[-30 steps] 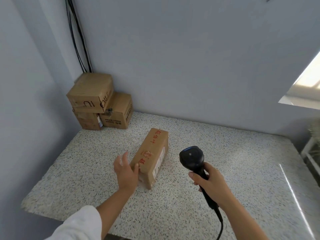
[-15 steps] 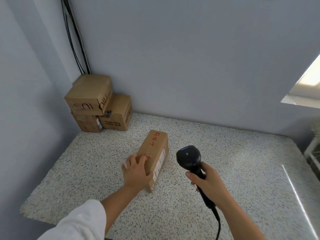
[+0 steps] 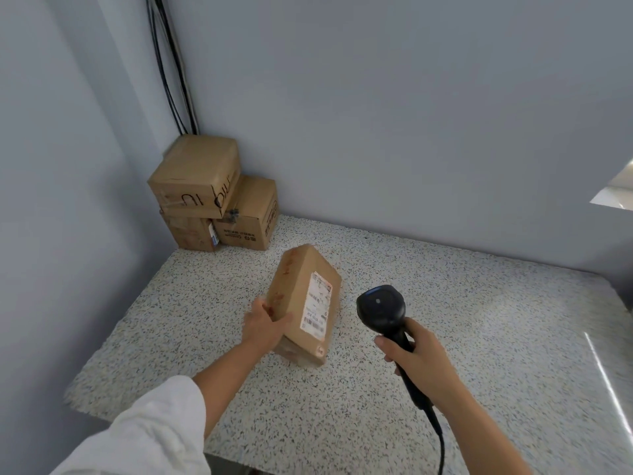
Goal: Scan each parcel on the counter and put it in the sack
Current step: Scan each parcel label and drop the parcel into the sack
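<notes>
1. One parcel [image 3: 301,303] tilts on the counter [image 3: 462,303], label up, left hand [image 3: 265,323] curled round its near left edge.
2. Right hand [image 3: 418,361] wraps one scanner [image 3: 380,306], just beside it.
3. Three more parcels [image 3: 212,197] stacked in the corner.

One sleeved arm, one bare
Lower left, a loose white sleeve [image 3: 137,430] ends near the elbow behind the left hand [image 3: 265,325]; lower right, the forearm behind the right hand [image 3: 421,361] is uncovered.
</notes>
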